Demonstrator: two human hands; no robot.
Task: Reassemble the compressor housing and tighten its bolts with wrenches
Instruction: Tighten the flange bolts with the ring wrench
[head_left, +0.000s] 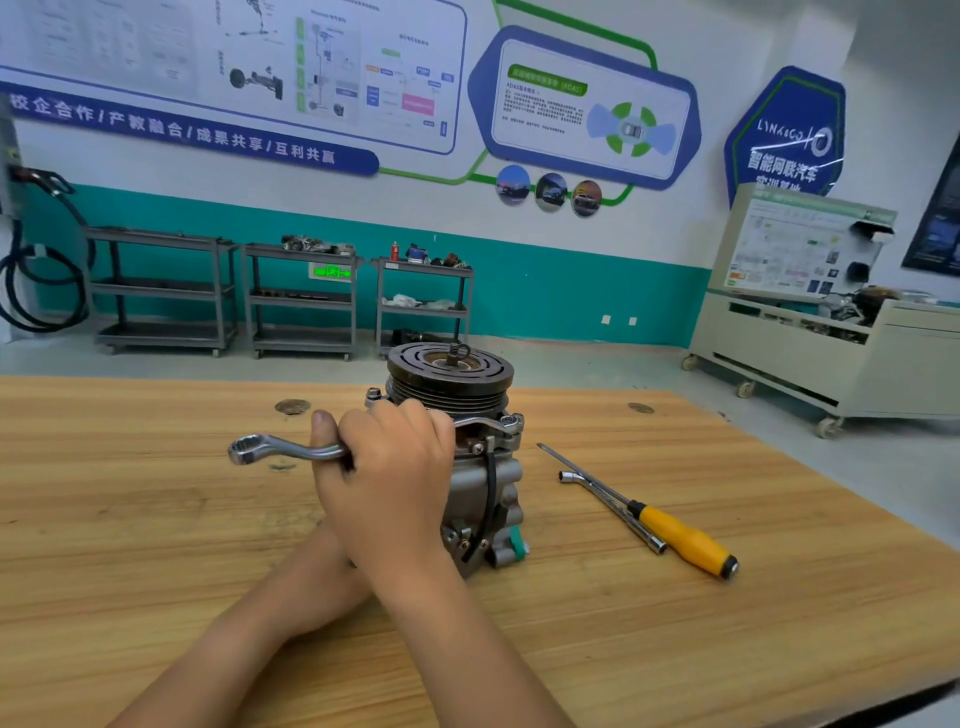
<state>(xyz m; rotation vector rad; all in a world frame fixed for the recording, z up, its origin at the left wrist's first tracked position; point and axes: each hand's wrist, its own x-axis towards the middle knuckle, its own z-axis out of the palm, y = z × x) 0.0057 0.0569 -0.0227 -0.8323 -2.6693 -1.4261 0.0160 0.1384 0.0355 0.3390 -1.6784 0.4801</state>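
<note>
One wrench (291, 451) lies left-to-right, its right ring on a top bolt (511, 420) of the upright compressor (483, 483), right hand (389, 467) fingers wrapped round it, left hand (332, 535) mostly hidden, can't tell.

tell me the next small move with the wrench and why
Probably swing the wrench through a short tightening arc: its far ring seems seated on a bolt atop the compressor, and the right hand grips its shaft.

Upright grey compressor (483, 488), ring wrench (291, 449) on its top bolt (511, 422).
</note>
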